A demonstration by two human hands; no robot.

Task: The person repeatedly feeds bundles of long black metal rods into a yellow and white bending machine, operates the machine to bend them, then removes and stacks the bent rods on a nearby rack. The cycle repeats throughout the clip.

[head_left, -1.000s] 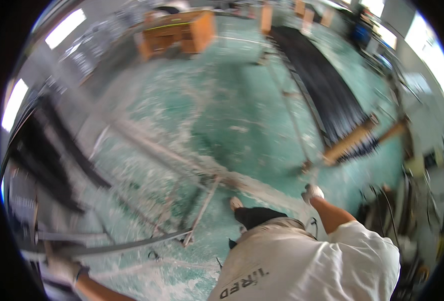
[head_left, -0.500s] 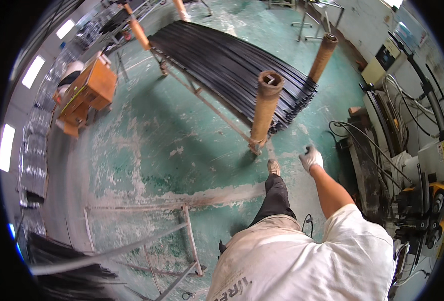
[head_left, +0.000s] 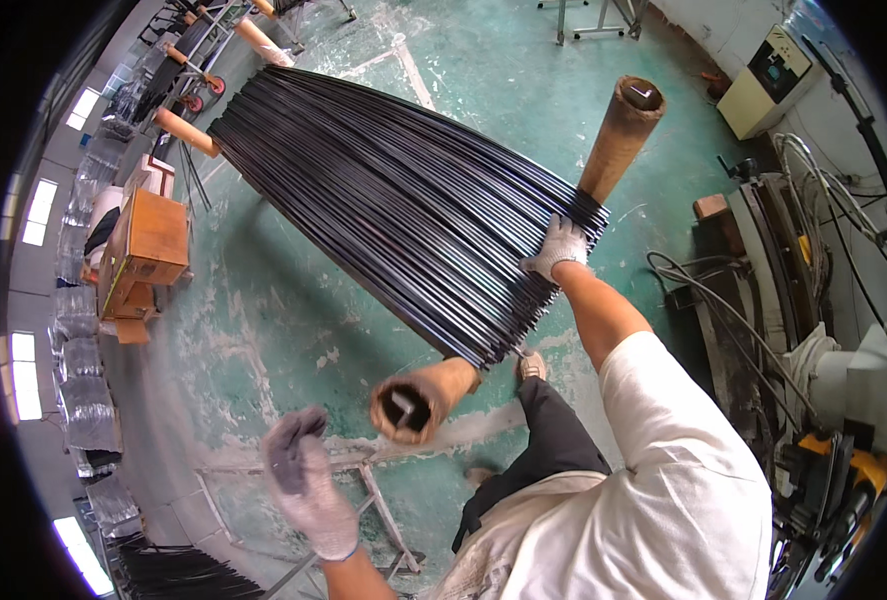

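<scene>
A wide layer of long black bars (head_left: 383,190) lies side by side in front of the person, running from the near ends by the person's foot (head_left: 531,367) away toward the upper left. A dark shadow on the green floor (head_left: 263,330) suggests that the layer is held up off the ground. The right hand (head_left: 560,246), in a pale knitted glove, rests palm down on the bars near their close ends, fingers somewhat spread and not visibly pinching any single one; laid across several at once, it seems suited to steadying or feeling them together. The left hand (head_left: 308,485), gloved too with a grey-coated palm, hangs in the air with its fingers loosely bent and apart from the palm, touching nothing; it is nearest to the brown tube (head_left: 428,395) at the close left corner. A second tube (head_left: 621,140) stands at the close right corner, and two lighter tubes, one orange (head_left: 185,131) and one pale (head_left: 263,42), flank the far end. Placed so, the four probably act as posts that stop the bars rolling off sideways. Angled metal shows inside both close tubes, so these may be sleeves that shield the bars from scratching.
</scene>
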